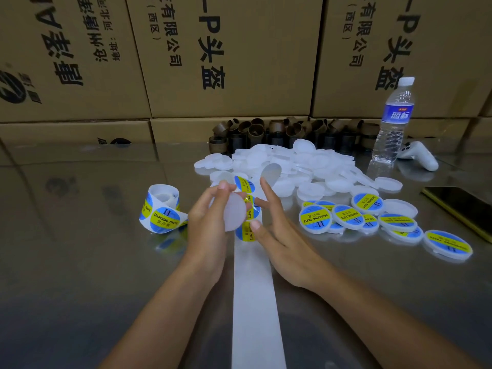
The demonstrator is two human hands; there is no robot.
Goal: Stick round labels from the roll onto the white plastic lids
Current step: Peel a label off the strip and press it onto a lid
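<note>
a grey, glossy bench [80,262] mirrors what stands on it. behind it rises a wall of stacked cardboard boxes [239,62] printed with large black characters, all closed, so their contents are hidden. at the foot of the boxes lies a heap of brown cardboard cores [266,130]. to the right a capped water bottle [393,123] stands upright with clear liquid inside, a white controller [420,155] lies just beside it, and a dark phone [463,209] lies flat near the right edge.

a pile of bare white lids [292,166] sits in front of the cores. nearer and to the right, a loose cluster of labelled lids [372,219] shows blue and yellow stickers, some overlapping. the label roll [162,209] stands on the left of the bench, its tail running toward the hands. a white backing strip [253,288] stretches from the hands to the bottom edge, with blue and yellow labels [243,183] on its far end.

the left hand [210,217] grips one white lid [234,211], fingers curled round it, thumb at its upper rim, holding it tilted above the strip. the right hand [277,230] is just beside it, index finger straight, thumb tip at the lid's lower edge; i cannot tell whether it pinches a label or the strip.
</note>
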